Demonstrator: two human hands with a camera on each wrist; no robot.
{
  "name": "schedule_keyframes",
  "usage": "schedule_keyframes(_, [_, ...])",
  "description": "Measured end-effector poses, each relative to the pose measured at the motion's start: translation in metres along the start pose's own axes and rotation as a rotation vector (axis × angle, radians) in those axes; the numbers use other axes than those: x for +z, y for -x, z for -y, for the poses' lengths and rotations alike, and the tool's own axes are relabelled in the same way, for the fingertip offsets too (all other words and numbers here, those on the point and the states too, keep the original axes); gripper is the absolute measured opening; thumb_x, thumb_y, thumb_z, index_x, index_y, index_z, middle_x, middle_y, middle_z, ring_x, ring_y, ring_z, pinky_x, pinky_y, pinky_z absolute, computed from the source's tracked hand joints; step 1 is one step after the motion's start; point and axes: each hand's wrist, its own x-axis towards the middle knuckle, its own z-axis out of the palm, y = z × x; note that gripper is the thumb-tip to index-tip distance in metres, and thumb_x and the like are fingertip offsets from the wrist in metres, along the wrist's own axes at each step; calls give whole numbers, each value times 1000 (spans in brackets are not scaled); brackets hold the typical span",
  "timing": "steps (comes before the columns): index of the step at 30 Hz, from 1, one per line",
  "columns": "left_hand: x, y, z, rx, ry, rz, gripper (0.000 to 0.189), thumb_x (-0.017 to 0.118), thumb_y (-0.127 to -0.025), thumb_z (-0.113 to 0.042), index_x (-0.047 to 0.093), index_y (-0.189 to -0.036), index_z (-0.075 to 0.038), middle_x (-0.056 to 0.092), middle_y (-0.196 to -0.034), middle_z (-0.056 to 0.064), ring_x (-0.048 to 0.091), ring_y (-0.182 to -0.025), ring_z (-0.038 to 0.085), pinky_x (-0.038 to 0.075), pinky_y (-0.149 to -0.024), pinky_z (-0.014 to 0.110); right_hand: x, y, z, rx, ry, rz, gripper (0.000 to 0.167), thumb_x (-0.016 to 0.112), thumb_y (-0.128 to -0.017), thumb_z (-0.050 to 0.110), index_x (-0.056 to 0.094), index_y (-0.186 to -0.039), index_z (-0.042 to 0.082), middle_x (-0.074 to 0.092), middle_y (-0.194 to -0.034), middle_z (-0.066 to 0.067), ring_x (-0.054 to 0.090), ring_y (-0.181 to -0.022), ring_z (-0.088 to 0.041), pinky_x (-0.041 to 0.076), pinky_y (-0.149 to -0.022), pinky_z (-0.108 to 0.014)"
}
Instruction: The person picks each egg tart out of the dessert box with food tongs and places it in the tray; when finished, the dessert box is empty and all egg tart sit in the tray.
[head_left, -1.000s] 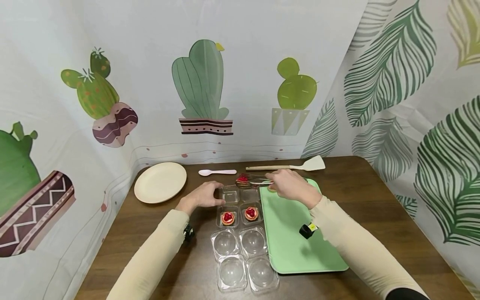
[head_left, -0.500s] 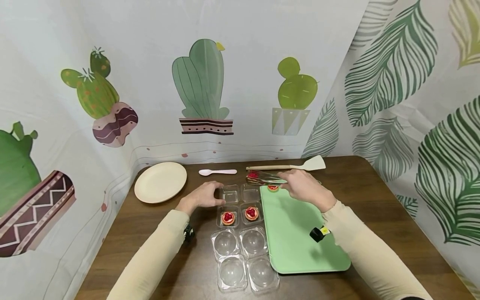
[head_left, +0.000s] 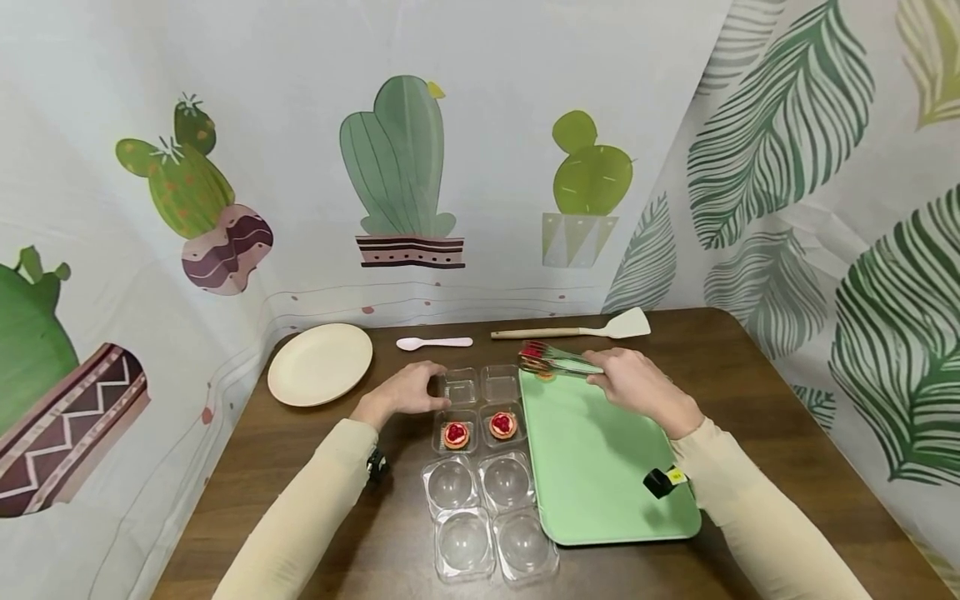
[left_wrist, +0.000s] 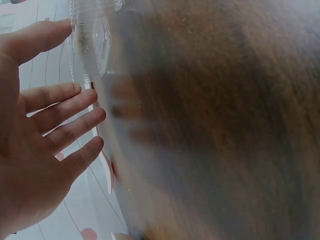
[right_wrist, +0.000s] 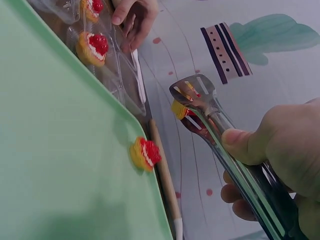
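My right hand (head_left: 637, 383) grips metal tongs (right_wrist: 220, 125), whose slotted tips hold a small berry-topped tart (right_wrist: 177, 109) in the air above the green tray's far left corner. Another tart (right_wrist: 145, 154) sits at that corner of the tray (head_left: 600, 467). My left hand (head_left: 408, 387) is at the left side of the clear plastic container (head_left: 459, 387), thumb and fingertips at its edge, fingers fairly straight in the left wrist view. Two tarts, one on the left (head_left: 455, 435) and one on the right (head_left: 502, 425), lie in its near compartments; the far two hold nothing.
Domed clear lids (head_left: 462, 546) lie toward me from the container. A cream plate (head_left: 321, 365) stands at the far left. A pale pink spoon (head_left: 435, 342) and a white spatula with a wooden handle (head_left: 536, 333) lie along the table's far edge.
My right hand has moved right with the tongs and their tart, from beyond the container to over the tray's far left corner. My left hand has stayed in place.
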Motion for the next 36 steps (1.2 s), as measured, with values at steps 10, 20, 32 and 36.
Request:
schedule_keyframes(10, [2,0,1,5,1,-5,63,75,-79,-36,59,-128,-1,63,-125,12,58,-119,25,45,-105,39,9,21,-20,48,-12,-51,35,73,-86,14,67,-116,-2,72,-99,-16,68,-75,-24,56,-65,-41])
schedule_keyframes(20, [1,0,-1,9,12,-1,62,75,-78,-36,59,-127,-1,64,-124,12,58,-118,25,45,-104,40,17,38,-31,98,-26,-67,34,74,-85,13,67,-114,-3,72,-90,-14,66,-69,-23,55,-62,-43])
schedule_keyframes(32, [2,1,-1,-2,6,-2,61,76,-78,-35,60,-127,-2,65,-121,11,59,-116,25,47,-103,39,23,50,-41,166,-41,-14,33,73,-86,12,65,-115,-2,72,-95,-16,68,-77,-30,53,-62,-45])
schedule_keyframes(36, [1,1,-2,0,15,0,61,76,-78,-35,60,-126,-2,65,-120,11,60,-114,24,47,-102,40,26,52,-43,184,-37,-4,34,73,-86,12,65,-116,-3,72,-97,-18,69,-81,-33,54,-65,-47])
